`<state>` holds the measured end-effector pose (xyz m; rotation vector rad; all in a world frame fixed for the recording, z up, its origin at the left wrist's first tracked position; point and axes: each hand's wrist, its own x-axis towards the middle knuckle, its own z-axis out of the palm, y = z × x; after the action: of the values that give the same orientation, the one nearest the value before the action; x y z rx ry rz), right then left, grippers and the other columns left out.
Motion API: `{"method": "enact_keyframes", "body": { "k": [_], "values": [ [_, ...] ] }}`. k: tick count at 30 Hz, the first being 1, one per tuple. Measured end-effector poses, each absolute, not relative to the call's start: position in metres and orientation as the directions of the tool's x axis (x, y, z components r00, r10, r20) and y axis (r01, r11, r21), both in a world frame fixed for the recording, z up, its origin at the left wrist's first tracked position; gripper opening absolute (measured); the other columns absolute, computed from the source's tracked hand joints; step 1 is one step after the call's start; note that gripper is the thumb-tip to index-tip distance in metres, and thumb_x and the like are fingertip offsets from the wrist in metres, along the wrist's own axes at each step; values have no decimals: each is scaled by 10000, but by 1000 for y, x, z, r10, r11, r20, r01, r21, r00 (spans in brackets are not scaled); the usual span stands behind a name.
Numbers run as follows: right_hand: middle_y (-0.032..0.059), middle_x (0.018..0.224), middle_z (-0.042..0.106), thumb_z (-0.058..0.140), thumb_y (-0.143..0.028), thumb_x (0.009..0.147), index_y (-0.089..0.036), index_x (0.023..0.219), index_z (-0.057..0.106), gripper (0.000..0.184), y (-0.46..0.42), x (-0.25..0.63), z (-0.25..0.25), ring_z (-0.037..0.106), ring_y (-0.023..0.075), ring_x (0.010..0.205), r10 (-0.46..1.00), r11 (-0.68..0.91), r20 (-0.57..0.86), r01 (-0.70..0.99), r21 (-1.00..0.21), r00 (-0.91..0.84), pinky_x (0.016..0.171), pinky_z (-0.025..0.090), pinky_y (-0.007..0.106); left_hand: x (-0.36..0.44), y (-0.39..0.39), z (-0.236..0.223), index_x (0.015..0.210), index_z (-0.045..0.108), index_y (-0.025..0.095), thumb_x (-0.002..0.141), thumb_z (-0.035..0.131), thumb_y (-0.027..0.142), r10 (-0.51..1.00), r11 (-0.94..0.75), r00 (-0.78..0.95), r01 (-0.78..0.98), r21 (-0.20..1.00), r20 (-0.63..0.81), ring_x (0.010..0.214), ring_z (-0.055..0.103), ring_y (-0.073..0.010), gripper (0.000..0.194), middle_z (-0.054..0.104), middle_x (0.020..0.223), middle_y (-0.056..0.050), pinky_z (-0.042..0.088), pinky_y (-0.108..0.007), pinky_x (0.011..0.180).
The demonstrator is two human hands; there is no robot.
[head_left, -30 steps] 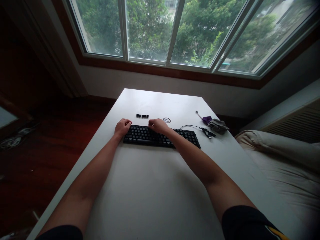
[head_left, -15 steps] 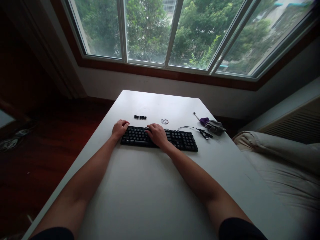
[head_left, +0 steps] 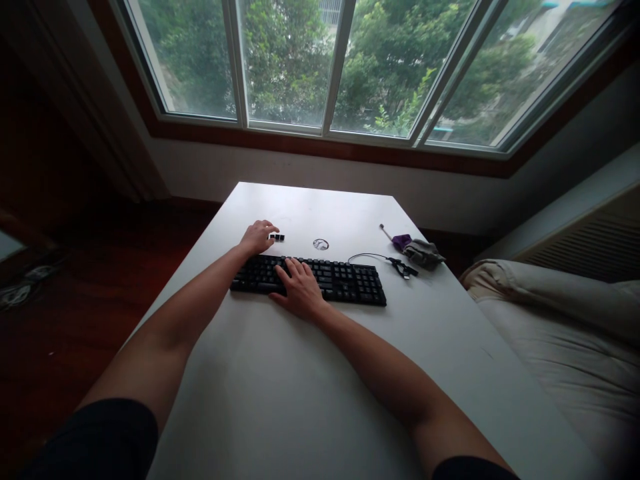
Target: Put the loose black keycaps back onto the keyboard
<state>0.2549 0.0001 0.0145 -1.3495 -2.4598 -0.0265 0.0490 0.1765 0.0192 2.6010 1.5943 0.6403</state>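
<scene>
A black keyboard [head_left: 345, 283] lies across the white table. My left hand [head_left: 257, 236] is just beyond its far left edge, at a row of small black keycaps [head_left: 278, 237]. Its thumb and fingers are apart around the near end of the row, and part of the row is hidden behind them. My right hand [head_left: 300, 288] lies spread over the left-middle part of the keyboard, fingertips on the keys and thumb by the near edge.
Behind the keyboard lies a small round thing with a dark rim [head_left: 321, 245]. To the right are the bundled black cable [head_left: 403, 268], a grey and purple cloth [head_left: 423, 253] and a thin stick [head_left: 385, 231]. A cushioned seat [head_left: 540, 320] adjoins the white table [head_left: 310, 387].
My left hand has left the keyboard's left end and moved forward and right to the keycaps. The right hand has shifted nearer to me and spread its fingers.
</scene>
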Motion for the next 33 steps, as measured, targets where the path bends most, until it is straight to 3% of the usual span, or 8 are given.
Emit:
{"method": "enact_keyframes", "body": {
  "k": [9,20,27,33],
  "values": [
    [188,1569,388,606,-624,897,-198,1492,466,745,-1,255,14,302,352,1468,799,566,334,813,-135,-500,1197,212,531,53,210,0,1238,695,298,831,671,348,852,-516,471,828,221,228,1174,549,-273,411,631,1273,-65,447,-383,1032],
    [190,1577,376,594,-623,905,-194,1500,456,746,-1,255,12,292,351,1475,802,565,328,812,-148,-498,1204,201,539,50,213,-14,1233,720,310,855,613,324,843,-537,489,781,318,223,1171,597,-228,393,654,1308,-37,447,-338,1069],
    [196,1571,382,599,-616,904,-190,1504,451,751,-1,256,12,286,353,1477,803,565,325,812,-145,-500,1202,201,541,60,205,-4,1210,724,292,808,660,323,832,-552,493,786,278,256,1158,587,-250,408,659,1286,-50,437,-377,1066],
    [201,1568,383,595,-617,906,-185,1499,457,747,-1,255,12,290,351,1476,800,566,334,811,-147,-498,1204,200,538,74,201,4,1062,763,262,822,646,263,808,-576,513,791,205,289,1151,565,-281,267,684,1204,-70,419,-435,1054]
  ]
}}
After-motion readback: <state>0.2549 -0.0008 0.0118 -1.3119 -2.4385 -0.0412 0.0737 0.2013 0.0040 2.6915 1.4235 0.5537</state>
